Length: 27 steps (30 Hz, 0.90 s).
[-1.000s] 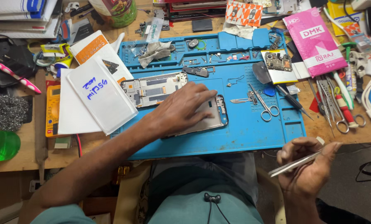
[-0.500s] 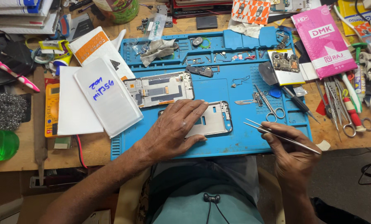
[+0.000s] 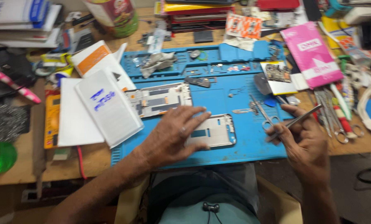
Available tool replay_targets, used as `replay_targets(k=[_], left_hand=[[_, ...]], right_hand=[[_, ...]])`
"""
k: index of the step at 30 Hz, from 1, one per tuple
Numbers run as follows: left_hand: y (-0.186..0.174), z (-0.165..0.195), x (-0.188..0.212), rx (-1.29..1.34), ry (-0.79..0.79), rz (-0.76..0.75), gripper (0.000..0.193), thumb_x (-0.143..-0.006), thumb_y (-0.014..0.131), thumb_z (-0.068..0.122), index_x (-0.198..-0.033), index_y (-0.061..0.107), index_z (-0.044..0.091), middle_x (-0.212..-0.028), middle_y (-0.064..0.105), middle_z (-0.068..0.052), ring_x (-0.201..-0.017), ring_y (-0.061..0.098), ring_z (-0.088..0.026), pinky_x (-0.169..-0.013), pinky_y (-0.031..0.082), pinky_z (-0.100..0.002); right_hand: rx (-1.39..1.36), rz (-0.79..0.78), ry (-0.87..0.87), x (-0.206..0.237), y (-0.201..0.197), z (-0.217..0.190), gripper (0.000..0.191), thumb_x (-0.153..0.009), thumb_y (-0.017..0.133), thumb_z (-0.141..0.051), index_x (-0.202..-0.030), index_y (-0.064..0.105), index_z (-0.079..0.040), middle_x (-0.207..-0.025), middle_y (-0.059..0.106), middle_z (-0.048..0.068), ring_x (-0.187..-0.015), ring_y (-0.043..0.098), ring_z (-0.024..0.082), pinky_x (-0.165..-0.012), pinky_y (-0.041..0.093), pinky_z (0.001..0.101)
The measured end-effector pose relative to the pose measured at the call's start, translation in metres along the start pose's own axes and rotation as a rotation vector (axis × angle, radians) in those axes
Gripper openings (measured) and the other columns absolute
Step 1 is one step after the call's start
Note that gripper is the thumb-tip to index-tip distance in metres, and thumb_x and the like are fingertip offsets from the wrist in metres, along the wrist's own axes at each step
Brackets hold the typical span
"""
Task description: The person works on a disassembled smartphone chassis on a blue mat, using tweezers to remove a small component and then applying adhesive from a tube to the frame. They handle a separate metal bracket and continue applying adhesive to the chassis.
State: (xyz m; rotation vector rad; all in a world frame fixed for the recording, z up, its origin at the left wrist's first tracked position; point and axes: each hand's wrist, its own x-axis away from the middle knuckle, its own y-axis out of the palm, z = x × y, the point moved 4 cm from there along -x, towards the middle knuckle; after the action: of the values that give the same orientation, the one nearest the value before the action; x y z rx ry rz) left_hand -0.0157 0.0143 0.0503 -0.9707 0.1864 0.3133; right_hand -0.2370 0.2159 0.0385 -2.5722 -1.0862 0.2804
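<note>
Since the earlier frame our right hand (image 3: 303,139) has lifted its tweezers (image 3: 294,122) away rightward. Left hand (image 3: 173,135) lies flat, open, pinning the frame (image 3: 216,132) beneath its fingers on the mat (image 3: 218,93). Next, we judge, the tips must return leftward to the frame.

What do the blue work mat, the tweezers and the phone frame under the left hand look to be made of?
Blue work mat: likely silicone or rubber, matte, with moulded compartments.
Tweezers in the right hand: metal, thin with a bright silvery sheen.
Phone frame under the left hand: probably metal or plastic, pale grey; blur leaves it open.
</note>
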Motion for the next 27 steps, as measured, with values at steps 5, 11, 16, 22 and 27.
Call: replay_targets(k=[5,11,16,22,27], left_hand=[[-0.059,-0.039,0.015,-0.255,-0.146,0.165,0.062,-0.086,0.084,0.023,-0.141,0.06,0.008,-0.138,0.064,-0.015,-0.13,0.059,-0.031,-0.111,0.047,-0.046],[-0.073,-0.051,0.024,-0.369,-0.124,0.14,0.075,-0.077,0.089,0.033,-0.138,0.059,0.002,-0.135,0.062,-0.022,-0.126,0.056,-0.036,-0.107,0.043,-0.051],[-0.051,-0.022,0.036,-0.182,-0.124,0.002,0.071,-0.08,0.087,0.037,-0.137,0.06,0.004,-0.135,0.061,-0.016,-0.128,0.056,-0.032,-0.11,0.045,-0.048],[-0.017,0.0,0.047,-0.206,-0.149,-0.032,0.083,-0.073,0.082,0.041,-0.14,0.055,0.001,-0.138,0.054,-0.021,-0.128,0.048,-0.039,-0.104,0.041,-0.05],[0.015,-0.031,0.052,-0.213,-0.184,0.026,0.075,-0.069,0.081,0.042,-0.132,0.06,0.006,-0.135,0.058,-0.018,-0.127,0.051,-0.038,-0.106,0.042,-0.049]], right_hand=[[0.576,-0.124,0.188,0.006,0.01,0.002,0.051,-0.088,0.083,-0.018,-0.137,0.073,-0.011,-0.066,0.067,0.018,-0.059,0.059,0.025,-0.053,0.048,0.0399],[0.791,-0.132,0.001,0.002,0.021,0.003,0.044,-0.09,0.081,-0.031,-0.13,0.075,-0.014,-0.069,0.071,0.014,-0.06,0.063,0.022,-0.054,0.051,0.037],[0.766,-0.068,-0.158,0.004,0.027,-0.004,0.04,-0.091,0.081,-0.029,-0.126,0.075,-0.011,-0.084,0.073,0.014,-0.063,0.068,0.021,-0.057,0.054,0.0357],[0.63,0.038,-0.183,0.006,0.004,-0.005,0.034,-0.085,0.081,-0.017,-0.117,0.076,-0.007,-0.086,0.072,0.011,-0.064,0.062,0.021,-0.06,0.05,0.0357],[0.581,0.337,-0.223,0.0,-0.055,0.001,0.032,-0.086,0.084,-0.014,-0.115,0.077,-0.004,-0.091,0.074,0.011,-0.069,0.063,0.013,-0.06,0.05,0.0295]])
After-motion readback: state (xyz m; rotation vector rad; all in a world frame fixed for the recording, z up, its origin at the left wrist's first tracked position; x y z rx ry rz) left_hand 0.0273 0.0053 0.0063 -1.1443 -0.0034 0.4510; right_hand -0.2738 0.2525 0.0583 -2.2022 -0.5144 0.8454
